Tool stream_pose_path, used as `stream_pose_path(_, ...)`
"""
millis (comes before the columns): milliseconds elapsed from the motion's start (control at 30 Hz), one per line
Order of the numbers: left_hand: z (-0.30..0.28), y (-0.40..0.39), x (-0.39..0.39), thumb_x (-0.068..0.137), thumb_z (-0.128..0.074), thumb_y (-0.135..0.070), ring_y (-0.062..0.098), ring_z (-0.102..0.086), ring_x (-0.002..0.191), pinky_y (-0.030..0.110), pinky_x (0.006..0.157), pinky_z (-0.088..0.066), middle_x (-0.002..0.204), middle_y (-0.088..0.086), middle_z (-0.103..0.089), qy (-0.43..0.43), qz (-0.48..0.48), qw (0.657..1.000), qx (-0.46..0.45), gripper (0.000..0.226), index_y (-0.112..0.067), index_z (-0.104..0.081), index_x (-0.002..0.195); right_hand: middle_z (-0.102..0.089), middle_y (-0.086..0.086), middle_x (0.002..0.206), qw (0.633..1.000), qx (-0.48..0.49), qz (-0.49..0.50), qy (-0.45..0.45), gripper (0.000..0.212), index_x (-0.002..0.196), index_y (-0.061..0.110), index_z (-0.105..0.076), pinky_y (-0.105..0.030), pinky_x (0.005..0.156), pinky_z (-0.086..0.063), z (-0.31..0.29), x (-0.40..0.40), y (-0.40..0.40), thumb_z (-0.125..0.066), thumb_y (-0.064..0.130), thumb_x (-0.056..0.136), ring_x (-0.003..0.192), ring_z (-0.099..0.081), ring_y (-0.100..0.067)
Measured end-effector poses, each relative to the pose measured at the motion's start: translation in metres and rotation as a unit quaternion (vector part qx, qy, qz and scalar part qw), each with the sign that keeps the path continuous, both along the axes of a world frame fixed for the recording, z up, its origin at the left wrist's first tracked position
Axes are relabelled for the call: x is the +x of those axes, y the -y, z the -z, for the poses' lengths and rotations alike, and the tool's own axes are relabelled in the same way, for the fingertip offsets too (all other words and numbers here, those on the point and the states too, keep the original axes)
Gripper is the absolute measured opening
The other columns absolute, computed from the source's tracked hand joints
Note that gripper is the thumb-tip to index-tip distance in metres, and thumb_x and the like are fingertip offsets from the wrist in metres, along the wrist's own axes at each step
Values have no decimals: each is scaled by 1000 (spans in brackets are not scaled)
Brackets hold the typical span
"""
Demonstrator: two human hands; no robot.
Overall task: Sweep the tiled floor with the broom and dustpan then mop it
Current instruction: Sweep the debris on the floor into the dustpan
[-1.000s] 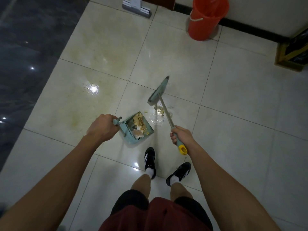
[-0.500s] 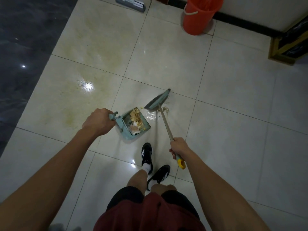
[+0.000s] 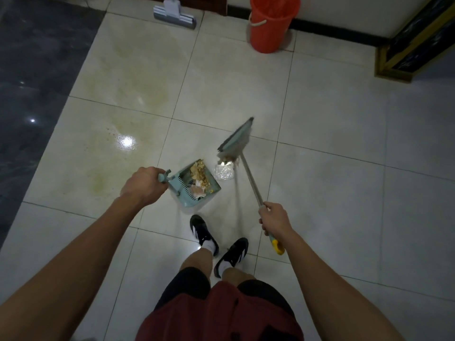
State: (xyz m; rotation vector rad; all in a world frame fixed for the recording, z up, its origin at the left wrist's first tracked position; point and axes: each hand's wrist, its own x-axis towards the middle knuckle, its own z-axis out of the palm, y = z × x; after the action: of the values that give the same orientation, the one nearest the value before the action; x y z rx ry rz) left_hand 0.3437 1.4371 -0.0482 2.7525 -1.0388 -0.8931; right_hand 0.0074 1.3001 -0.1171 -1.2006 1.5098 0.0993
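Note:
My left hand grips the handle of a teal dustpan that rests on the pale tiled floor and holds yellow crumbs and pinkish scraps. My right hand grips the shaft of a teal broom near its yellow end. The broom head is blurred, just right of the pan's mouth, over a small crumb pile. A crumpled clear wrapper lies between the pan and the broom. A grey flat mop head lies at the far wall.
An orange bucket stands at the far wall, right of the mop. A dark gold-edged cabinet fills the far right corner. Dark marble flooring borders the left. Greenish stains mark the tiles ahead. My feet stand just behind the dustpan.
The broom head swept in against the dustpan mouth, then swung back out to the right. The dustpan stayed in place in my left hand. A few crumbs remain outside the pan.

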Motion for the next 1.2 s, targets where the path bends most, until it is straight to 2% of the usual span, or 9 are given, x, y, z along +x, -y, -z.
stream_pose_path(133, -4, 1, 3, 88, -67, -26, 28, -64, 76, 36, 70, -55, 83, 4, -67, -12, -9, 1000, 5, 16, -26, -77, 101, -63, -19, 112, 995, 58, 76, 8, 64, 150, 19, -39, -32, 48, -56, 1, 7, 10, -54, 3, 90, 65, -60, -23)
stream_pose_path(200, -3, 1, 5, 89, -66, -25, 27, -64, 75, 34, 67, -53, 81, 3, -66, -14, -7, 1000, 10, 16, -26, -77, 100, -64, -18, 93, 992, 77, 98, 14, 55, 140, 10, -51, -32, 49, -53, 1, 18, 24, -56, -3, 87, 57, -57, -23)
stream_pose_path(300, 1, -1, 8, 91, -65, -25, 21, -62, 69, 31, 62, -48, 74, -3, -63, -21, -9, 1000, 15, 13, -25, -76, 96, -62, -15, 76, 998, -17, 23, -58, 32, 115, 0, -66, -31, 47, -53, 4, 33, 51, -54, -2, 85, 50, -56, -24)
stream_pose_path(367, 5, -3, 14, 89, -65, -26, 23, -62, 69, 32, 62, -49, 74, -1, -64, -24, -15, 999, 15, 12, -26, -76, 93, -65, -19, 88, 991, -56, -49, -112, 28, 111, 0, -66, -32, 49, -56, 7, 40, 65, -53, -1, 86, 60, -63, -30)
stream_pose_path(467, 9, -7, 24, 89, -64, -29, 26, -64, 69, 36, 67, -56, 75, 1, -66, -26, -16, 999, 17, 12, -27, -75, 92, -64, -22, 106, 966, -77, -165, -185, 29, 116, 0, -61, -40, 66, -60, 14, 48, 77, -52, 3, 89, 85, -67, -38)
stream_pose_path(633, 16, -10, 26, 89, -64, -33, 22, -63, 64, 34, 63, -55, 72, -2, -64, -16, -13, 1000, 18, 12, -27, -74, 91, -61, -21, 119, 921, -85, -288, -246, 36, 127, -2, -55, -32, 76, -53, 28, 57, 80, -51, 11, 94, 102, -65, -36)
stream_pose_path(800, 19, -11, 23, 87, -64, -32, 25, -64, 67, 38, 67, -59, 74, -1, -66, -17, -12, 999, 31, 10, -28, -73, 89, -60, -21, 121, 910, -59, -325, -249, 33, 127, -1, -54, -40, 83, -58, 30, 54, 48, -43, 11, 98, 102, -65, -34)
stream_pose_path(1033, 23, -20, 11, 87, -61, -30, 24, -63, 65, 38, 66, -59, 71, -2, -64, -24, -24, 999, 31, 10, -26, -70, 85, -59, -18, 124, 899, -16, -386, -207, 40, 136, 4, -50, -28, 72, -49, 22, 49, -15, -45, 11, 97, 104, -63, -31)
stream_pose_path(1200, 33, -31, -10, 85, -63, -28, 25, -60, 65, 34, 62, -53, 74, 1, -64, -30, -51, 998, 9, 7, -24, -67, 88, -63, -16, 114, 908, 24, -385, -162, 39, 133, 7, -56, -33, 71, -55, 18, 46, -40, -48, 13, 95, 88, -62, -27)
